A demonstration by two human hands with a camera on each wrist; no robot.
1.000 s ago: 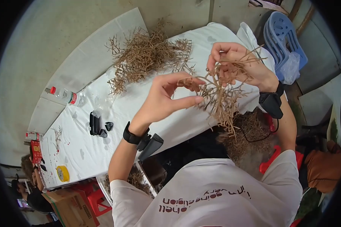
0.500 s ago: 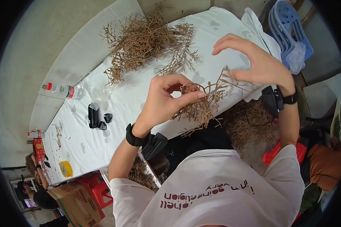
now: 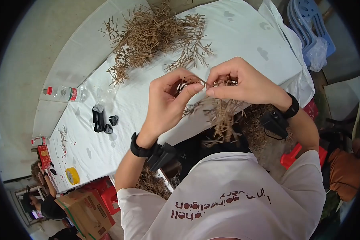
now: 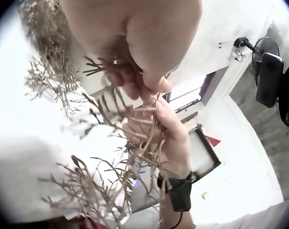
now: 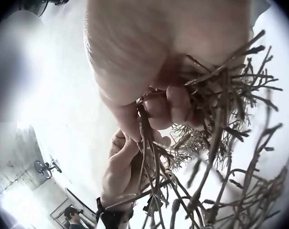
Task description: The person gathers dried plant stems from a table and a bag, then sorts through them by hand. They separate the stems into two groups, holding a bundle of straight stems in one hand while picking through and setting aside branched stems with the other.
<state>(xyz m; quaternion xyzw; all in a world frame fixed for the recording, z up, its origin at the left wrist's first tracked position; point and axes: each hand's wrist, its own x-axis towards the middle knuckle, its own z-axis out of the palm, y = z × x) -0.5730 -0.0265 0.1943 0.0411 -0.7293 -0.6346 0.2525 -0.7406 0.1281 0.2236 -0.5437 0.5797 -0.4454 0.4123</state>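
Note:
A dry, branching brown twig bunch [image 3: 225, 120] hangs below both hands, in front of the shirt. My left hand [image 3: 167, 102] pinches a stem of it between thumb and forefinger, with more sprigs tucked under its curled fingers. Right beside those fingertips, my right hand [image 3: 250, 85] pinches the twigs too, thumb against forefinger. The right wrist view shows stems [image 5: 154, 157] running down from the right fingertips and further branches passing under the palm. In the left wrist view, thin forked branches [image 4: 130, 143] spread below the left hand, partly covering the right hand behind.
A large heap of dry twigs [image 3: 148, 38] lies at the table's far side. Leftward on the white cloth [image 3: 96, 154] are a plastic bottle [image 3: 64, 93], black parts [image 3: 98, 119] and yellow tape [image 3: 72, 176]. More twigs [image 3: 154, 184] fill a box below the table. Blue stools [image 3: 308, 28] stand right.
The right hand swung out to the right with fingers spread, then came back to the left fingertips and now pinches the twigs. The left hand kept hold of the bunch throughout.

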